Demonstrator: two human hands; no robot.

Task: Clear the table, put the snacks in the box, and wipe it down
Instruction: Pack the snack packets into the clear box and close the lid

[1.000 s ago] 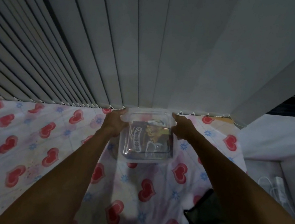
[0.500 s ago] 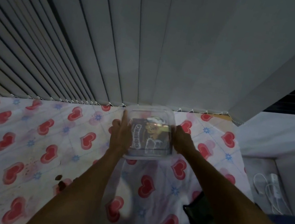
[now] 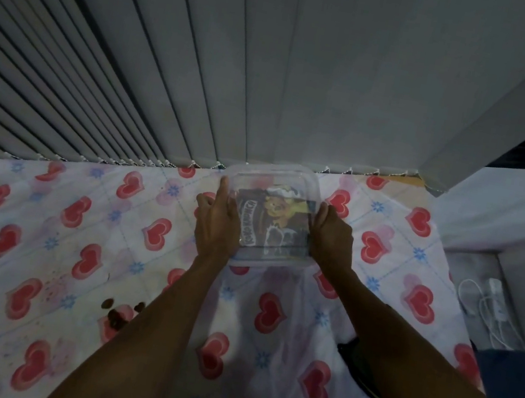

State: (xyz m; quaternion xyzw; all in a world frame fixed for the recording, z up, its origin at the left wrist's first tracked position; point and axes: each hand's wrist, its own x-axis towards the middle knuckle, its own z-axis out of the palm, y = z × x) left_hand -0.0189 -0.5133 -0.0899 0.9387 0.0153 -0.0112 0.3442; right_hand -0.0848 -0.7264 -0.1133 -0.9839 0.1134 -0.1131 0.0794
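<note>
Now leaving the brown spills (image 3: 120, 312) at the left of the bench (image 3: 40, 231) for wiping. Clasping the clear box (image 3: 278, 180) between the left hand (image 3: 218, 226) and right hand (image 3: 331, 245), after sliding both back from its far corners to its side walls. Keeping the snack packet (image 3: 275, 225) inside, by the blinds (image 3: 172, 62): likely finishing the packing. Failing to tell whether lidded or open; losing the dark cloth (image 3: 358, 367) partly under the right forearm.

Box (image 3: 292, 179) upper centre, at worktop (image 3: 74, 236) far edge, just before blinds (image 3: 172, 62); snack packet (image 3: 277, 225) in it. Left grip (image 3: 217, 222) on its left wall, right grip (image 3: 332, 241) on right wall. Crumbs (image 3: 120, 314) lower left of centre; cables (image 3: 493, 307) right edge, beyond worktop.
</note>
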